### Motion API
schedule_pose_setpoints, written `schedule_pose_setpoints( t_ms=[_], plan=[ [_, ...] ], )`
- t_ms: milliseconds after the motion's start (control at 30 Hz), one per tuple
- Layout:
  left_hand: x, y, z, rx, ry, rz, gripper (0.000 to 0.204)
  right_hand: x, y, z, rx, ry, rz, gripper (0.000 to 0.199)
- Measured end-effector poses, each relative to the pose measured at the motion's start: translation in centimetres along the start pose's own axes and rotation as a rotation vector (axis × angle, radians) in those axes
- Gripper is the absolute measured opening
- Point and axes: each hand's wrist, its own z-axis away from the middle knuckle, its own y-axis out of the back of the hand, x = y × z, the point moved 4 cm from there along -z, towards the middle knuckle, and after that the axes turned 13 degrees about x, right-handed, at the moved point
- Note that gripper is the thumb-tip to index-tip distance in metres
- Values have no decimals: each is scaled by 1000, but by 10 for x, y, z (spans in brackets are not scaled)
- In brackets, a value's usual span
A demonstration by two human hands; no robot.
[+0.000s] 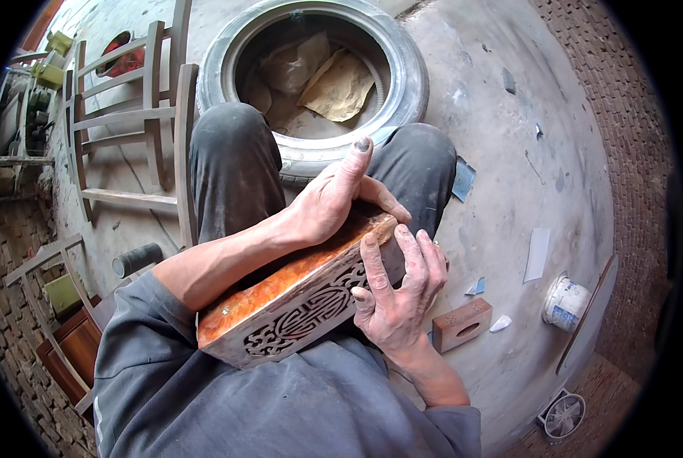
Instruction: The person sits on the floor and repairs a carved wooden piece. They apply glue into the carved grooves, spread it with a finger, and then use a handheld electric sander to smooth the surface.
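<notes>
Across my lap rests a wooden box (pixel 238 311), tilted, with an orange-brown glossy side and a pale, dusty panel carved in openwork around a round motif. My left hand (pixel 330 200) holds its far end, thumb raised and fingers bent over the edge; the left forearm lies along the orange side. Against the carved panel near that same end, my right hand (pixel 402 294) lays its dusty fingers, thumb and forefinger apart. Whatever is under the right fingertips is hidden.
Beyond my knees lies a tire (pixel 414 69) with yellowish paper (pixel 340 85) inside. Wooden frames (pixel 128 118) and a dark cylinder (pixel 137 260) are at left. A reddish block with an oval hole (pixel 462 324), a white bucket (pixel 567 303) and a fan (pixel 564 416) are at right.
</notes>
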Motion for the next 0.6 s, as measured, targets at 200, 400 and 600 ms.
schedule_pose_setpoints(
  t_ms=[200,400,600],
  plan=[
    [4,0,2,-27,42,2,110,5,0,7,-38,-201,-144,75],
    [8,-2,2,27,-43,-14,106,-5,-8,11,-93,-205,-137,77],
    [-1,2,-1,-25,-11,5,109,-4,-10,10,-125,-147,-132,76]
  ],
)
